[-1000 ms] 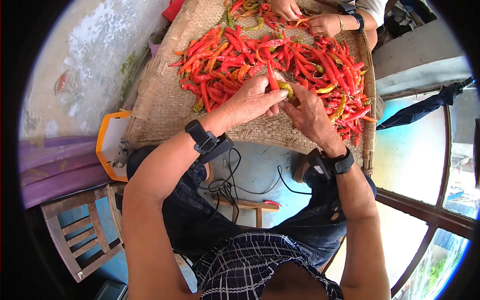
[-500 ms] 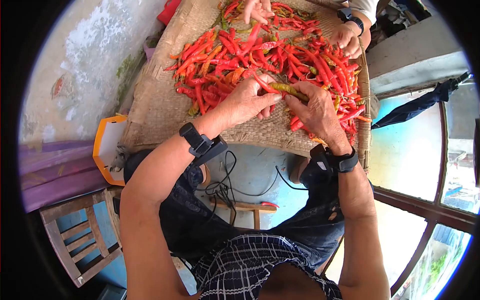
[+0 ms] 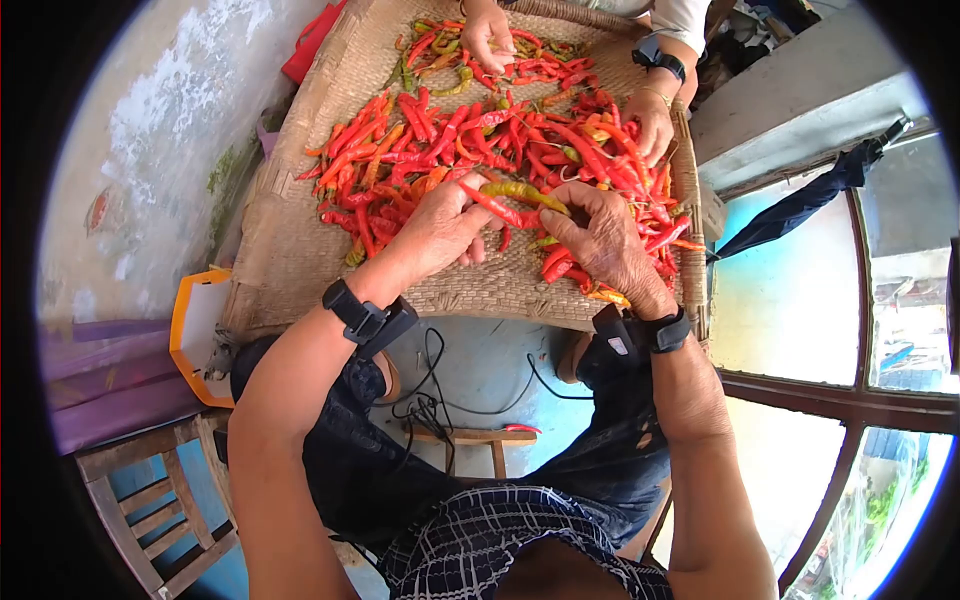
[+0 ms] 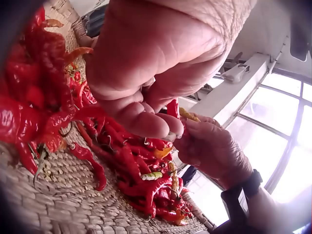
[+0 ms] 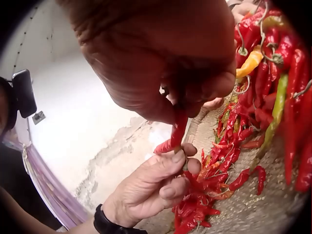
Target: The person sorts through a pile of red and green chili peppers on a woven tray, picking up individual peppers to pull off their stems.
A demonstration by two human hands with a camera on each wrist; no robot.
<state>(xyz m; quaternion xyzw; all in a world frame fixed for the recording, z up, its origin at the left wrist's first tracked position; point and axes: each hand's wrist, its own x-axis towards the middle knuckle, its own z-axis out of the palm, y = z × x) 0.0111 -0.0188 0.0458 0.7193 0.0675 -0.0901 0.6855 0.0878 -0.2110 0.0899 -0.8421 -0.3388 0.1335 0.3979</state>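
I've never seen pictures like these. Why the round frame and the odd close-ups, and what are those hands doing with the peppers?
No machine here: a person wears three small cameras. The round picture comes from the head, looking down; the two close-ups come from cameras strapped to the wrists. The left hand and right hand meet over a woven mat spread with a heap of red chillies. Between them they hold a red chilli and a greenish-yellow chilli; the left fingers pinch the red one, the right fingers curl round both. At the far edge a second person's hands sort through the same heap.
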